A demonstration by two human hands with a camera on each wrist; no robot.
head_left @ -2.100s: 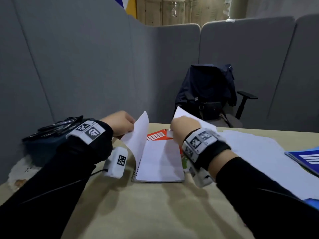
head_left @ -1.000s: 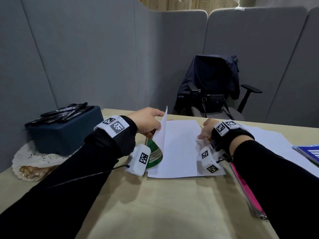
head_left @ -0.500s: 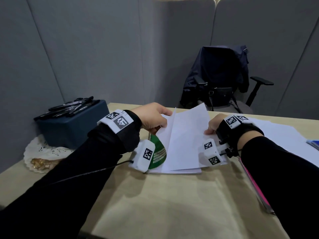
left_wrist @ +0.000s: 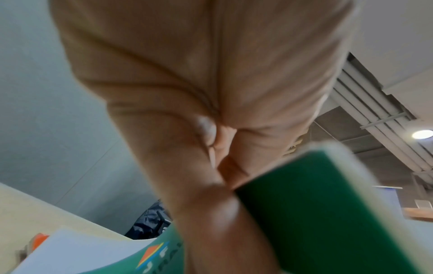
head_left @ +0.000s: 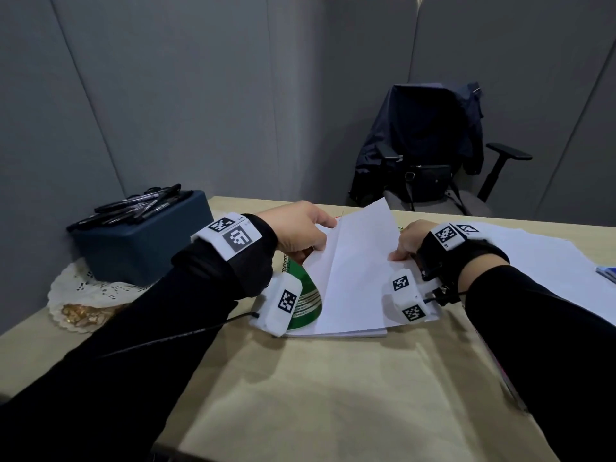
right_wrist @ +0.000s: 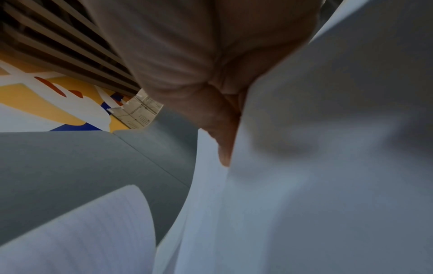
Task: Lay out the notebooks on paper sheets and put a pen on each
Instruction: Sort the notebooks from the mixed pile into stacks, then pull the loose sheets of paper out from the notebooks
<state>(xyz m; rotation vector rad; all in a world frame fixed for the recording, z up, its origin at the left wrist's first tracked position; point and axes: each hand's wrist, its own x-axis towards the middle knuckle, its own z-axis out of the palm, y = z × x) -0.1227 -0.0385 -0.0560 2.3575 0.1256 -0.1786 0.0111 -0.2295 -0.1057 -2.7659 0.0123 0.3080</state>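
1. Left hand (head_left: 301, 233): fingers curled, pinching the green cover (head_left: 305, 296) of the spiral notebook (head_left: 333, 331) and folding it up; the left wrist view shows the thumb (left_wrist: 211, 213) pressed on the cover's edge.
2. Right hand (head_left: 411, 240): fingers (right_wrist: 225, 129) pinch the right edge of a white paper sheet (head_left: 360, 261), which is creased and lifted over the notebook, betw. both hands.
3. Notebook lies on the table (head_left: 316, 395), directly under the fingers; its lined pages show in the right wrist view, sheet in front hides most of it.
4. Left of the left fingers: dark blue box (head_left: 140, 241) w/ black pens (head_left: 140, 203) on top, standing on a lace doily (head_left: 80, 295).
5. Right of the right fingers: more white paper (head_left: 540, 268) spread on the table, a blue notebook corner (head_left: 606, 273) at the far edge, a pink item (head_left: 506, 381) partly hidden by the right sleeve.
6. Beyond the fingers, past the table: office chair (head_left: 493, 181) w/ dark jacket (head_left: 423, 128) and black bag (head_left: 426, 181), grey partition panels (head_left: 200, 95) behind.
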